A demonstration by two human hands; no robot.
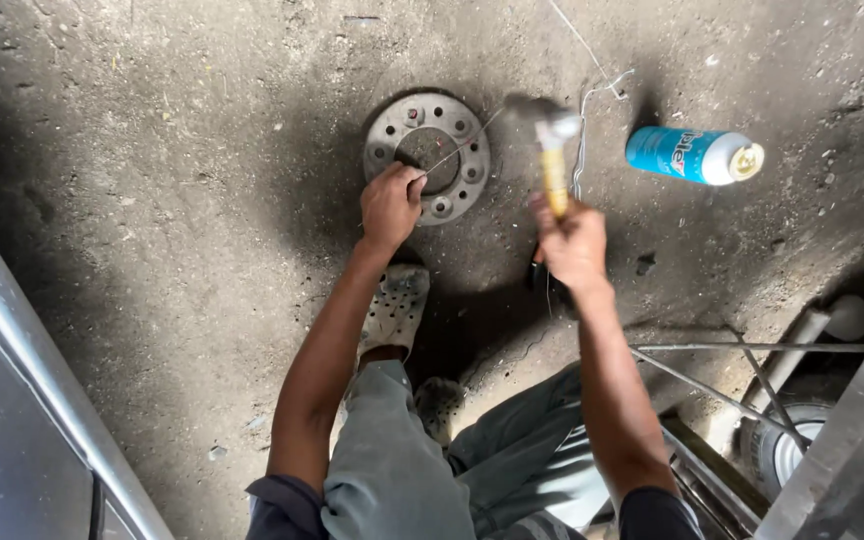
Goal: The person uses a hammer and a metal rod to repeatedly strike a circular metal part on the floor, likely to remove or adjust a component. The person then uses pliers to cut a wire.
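Crouched over grey trousers [402, 470], the left hand [390, 205] pinches a thin metal rod [457, 150] against the round steel flange [427, 155] lying on the dirt floor [152, 200]; the right hand [572, 240], closed round a hammer [554, 150], looks mid-strike. The next blow needs the rod held steady. A blue spray can [692, 155] lies beyond

Single head-worn view, looking steeply down at close range; concrete floor [172, 200] fills frame toward 12 o'clock.
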